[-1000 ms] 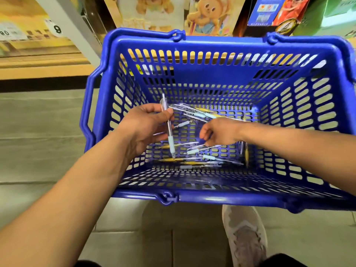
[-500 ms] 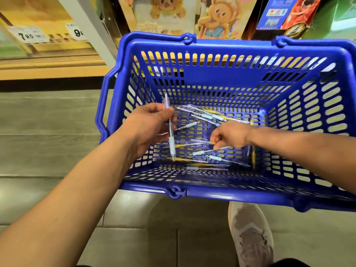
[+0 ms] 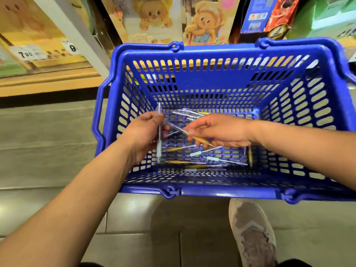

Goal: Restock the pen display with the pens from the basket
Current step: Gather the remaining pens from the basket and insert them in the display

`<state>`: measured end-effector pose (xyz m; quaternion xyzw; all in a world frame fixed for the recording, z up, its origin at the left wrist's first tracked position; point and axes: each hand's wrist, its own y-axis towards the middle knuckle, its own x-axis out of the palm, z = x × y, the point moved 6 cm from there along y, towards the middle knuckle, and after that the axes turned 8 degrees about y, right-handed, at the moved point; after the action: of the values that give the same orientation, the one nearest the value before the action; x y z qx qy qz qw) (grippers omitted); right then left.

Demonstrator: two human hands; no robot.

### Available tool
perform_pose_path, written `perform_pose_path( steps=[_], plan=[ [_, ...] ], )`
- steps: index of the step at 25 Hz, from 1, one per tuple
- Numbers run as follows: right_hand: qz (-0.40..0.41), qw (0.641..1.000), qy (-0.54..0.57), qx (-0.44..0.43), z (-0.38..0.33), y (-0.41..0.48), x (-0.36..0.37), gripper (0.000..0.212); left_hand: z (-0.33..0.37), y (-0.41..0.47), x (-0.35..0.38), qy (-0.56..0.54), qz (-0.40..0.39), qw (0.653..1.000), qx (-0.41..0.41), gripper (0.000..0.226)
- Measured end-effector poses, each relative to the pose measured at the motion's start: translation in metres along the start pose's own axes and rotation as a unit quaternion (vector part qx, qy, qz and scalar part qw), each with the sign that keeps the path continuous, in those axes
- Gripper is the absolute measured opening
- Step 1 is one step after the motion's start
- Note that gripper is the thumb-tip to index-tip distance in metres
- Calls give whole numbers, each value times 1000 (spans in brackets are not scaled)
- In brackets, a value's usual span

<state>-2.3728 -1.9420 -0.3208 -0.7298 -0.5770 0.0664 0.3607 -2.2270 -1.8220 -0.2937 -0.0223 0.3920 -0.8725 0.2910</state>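
A blue plastic basket (image 3: 212,53) stands on the floor with several clear pens (image 3: 215,159) loose on its bottom, some with pale blue grips and some with yellow grips. My left hand (image 3: 142,135) is inside the basket at its left and holds a pale-blue-grip pen (image 3: 159,149) upright. My right hand (image 3: 219,130) reaches in from the right and pinches a yellow-grip pen (image 3: 199,140), lifted off the bottom and angled toward my left hand. No pen display is in view.
Behind the basket is a low shelf with cartoon-printed boxes (image 3: 150,18) and coloured boxes (image 3: 269,14). Price tags (image 3: 27,53) sit on a shelf edge at the left. A grey shoe (image 3: 252,234) stands on the tiled floor just below the basket.
My right hand has picked a yellow-grip pen off the basket bottom and lifted it left toward my left hand. My left hand keeps its pen.
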Motion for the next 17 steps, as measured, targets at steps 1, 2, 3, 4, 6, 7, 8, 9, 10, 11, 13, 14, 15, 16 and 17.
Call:
perform_pose_path(
  steps=[1,2,3,4,6,7,8,9,10,11,13,14,15,16,17],
  plan=[
    [-4,1000,11,1,-1,-1,1,38,0,1,2,1,-2,1000,2,17],
    [-5,999,35,2,-1,-2,1,29,0,1,5,-3,-9,1000,3,16],
    [-4,998,62,2,1,0,0,22,0,1,7,-11,-18,1000,2,15],
    [0,997,80,1,4,2,0,20,0,1,8,-19,-25,1000,4,14],
    [25,997,76,1,10,10,-6,20,0,3,8,-27,-30,999,7,13],
    [47,997,63,3,15,14,-11,19,0,3,7,-29,-31,999,6,13],
    [72,996,44,8,21,19,-18,16,-1,4,6,-31,-33,999,4,12],
    [97,995,4,20,27,23,-26,12,-1,4,5,-30,-36,999,2,11],
    [123,988,-91,33,32,27,-37,10,-1,4,4,-29,-38,999,1,11],
    [145,958,-243,50,33,30,-49,9,-1,5,3,-27,-38,999,0,11],
    [160,840,-513,79,35,35,-68,16,0,6,1,-27,-34,999,1,12],
    [162,795,-578,89,37,36,-75,18,1,6,0,-28,-33,999,2,12],
    [163,768,-611,103,40,36,-80,18,2,6,-1,-30,-33,999,1,12],
    [163,747,-634,117,43,35,-83,16,3,6,-2,-30,-33,999,0,12],
    [164,726,-655,128,45,33,-84,14,3,6,-3,-27,-32,999,-2,14]
  ],
)
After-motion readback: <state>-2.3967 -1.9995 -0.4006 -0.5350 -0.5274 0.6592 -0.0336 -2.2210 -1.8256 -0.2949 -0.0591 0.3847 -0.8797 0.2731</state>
